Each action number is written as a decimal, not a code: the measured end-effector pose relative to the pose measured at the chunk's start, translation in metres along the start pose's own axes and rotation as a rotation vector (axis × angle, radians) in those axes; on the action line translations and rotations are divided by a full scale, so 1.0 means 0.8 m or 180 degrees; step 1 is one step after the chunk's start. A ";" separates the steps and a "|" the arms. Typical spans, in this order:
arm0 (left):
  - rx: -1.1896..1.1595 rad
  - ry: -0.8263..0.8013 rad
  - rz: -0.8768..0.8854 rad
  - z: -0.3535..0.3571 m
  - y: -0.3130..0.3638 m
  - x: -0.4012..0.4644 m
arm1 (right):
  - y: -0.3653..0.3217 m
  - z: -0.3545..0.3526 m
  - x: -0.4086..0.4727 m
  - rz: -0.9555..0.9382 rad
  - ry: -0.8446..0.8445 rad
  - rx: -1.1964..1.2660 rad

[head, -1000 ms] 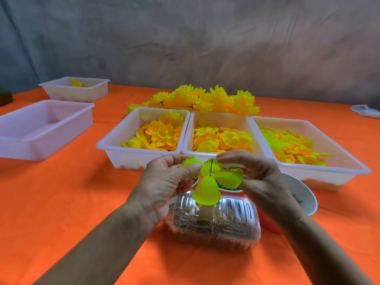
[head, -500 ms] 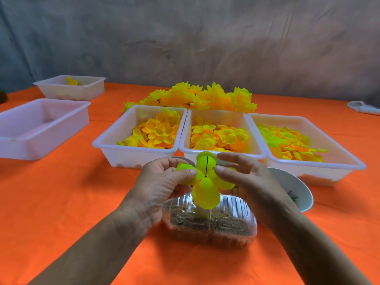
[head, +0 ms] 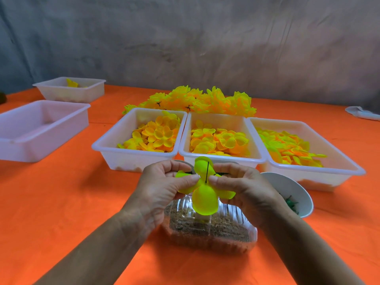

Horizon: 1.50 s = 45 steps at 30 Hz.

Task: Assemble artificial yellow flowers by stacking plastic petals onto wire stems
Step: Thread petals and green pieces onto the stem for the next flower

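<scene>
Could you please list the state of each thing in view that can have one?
left hand: pinching the petal piece
right hand: pinching the petal piece
petal piece: threaded on the wire stem
three petal trays: filled
pink tray: looks empty
clear container: holds brown granules

Surface (head: 61, 202): solid orange. Petal piece (head: 204, 199): bright yellow-green, on thin dark wire stem (head: 207, 171). Three white trays: yellow-orange petals (head: 156, 136), yellow-orange petals (head: 220, 140), yellow-green and orange petals (head: 287, 149). Finished flowers (head: 195, 101): yellow. Clear ribbed container (head: 209, 229): brown fill. White bowl (head: 296, 190): green pieces. Backdrop (head: 185, 38): mottled grey.
</scene>
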<state>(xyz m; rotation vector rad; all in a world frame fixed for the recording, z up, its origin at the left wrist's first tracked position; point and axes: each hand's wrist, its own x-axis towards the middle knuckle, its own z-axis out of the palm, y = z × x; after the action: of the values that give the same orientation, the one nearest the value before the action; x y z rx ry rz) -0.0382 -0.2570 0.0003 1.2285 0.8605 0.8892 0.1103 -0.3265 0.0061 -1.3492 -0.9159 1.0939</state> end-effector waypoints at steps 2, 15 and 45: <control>0.0008 0.0038 0.0001 0.000 -0.002 0.001 | 0.001 -0.001 0.002 0.0038 0.0159 -0.0190; 0.0071 0.0086 0.0149 0.001 -0.006 0.000 | 0.007 -0.003 0.001 0.0044 0.0292 -0.0454; 0.0511 0.0051 0.0341 0.003 -0.017 -0.004 | 0.005 -0.001 0.011 0.0296 0.0298 -0.0172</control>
<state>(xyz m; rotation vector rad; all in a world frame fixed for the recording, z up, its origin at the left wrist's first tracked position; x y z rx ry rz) -0.0363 -0.2621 -0.0124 1.4193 0.8991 0.9305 0.1130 -0.3187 0.0012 -1.4878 -0.8262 1.0733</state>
